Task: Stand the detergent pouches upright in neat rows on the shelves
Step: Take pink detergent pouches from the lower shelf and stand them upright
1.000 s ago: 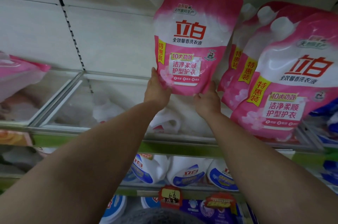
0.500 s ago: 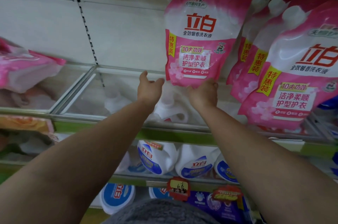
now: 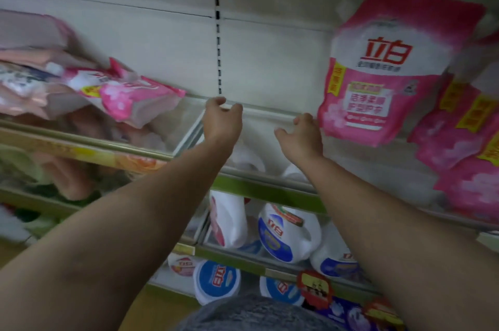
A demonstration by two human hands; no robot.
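A pink-and-white detergent pouch (image 3: 378, 71) stands upright on the upper shelf (image 3: 272, 112), its long axis vertical, printed face turned outward and its top edge leaning a little to the right against the next pink pouches (image 3: 459, 128) in the row. The right hand (image 3: 302, 136) hangs just beside the pouch's lower left corner, its fingers loosely curled and apart, gripping nothing; whether a fingertip touches the corner cannot be told. The left hand (image 3: 222, 120) is raised further left in front of the shelf's clear divider (image 3: 189, 133), fingers relaxed and slightly spread, holding nothing. In the left bay, another pink pouch (image 3: 127, 93) lies flat on a heap, its long axis roughly horizontal.
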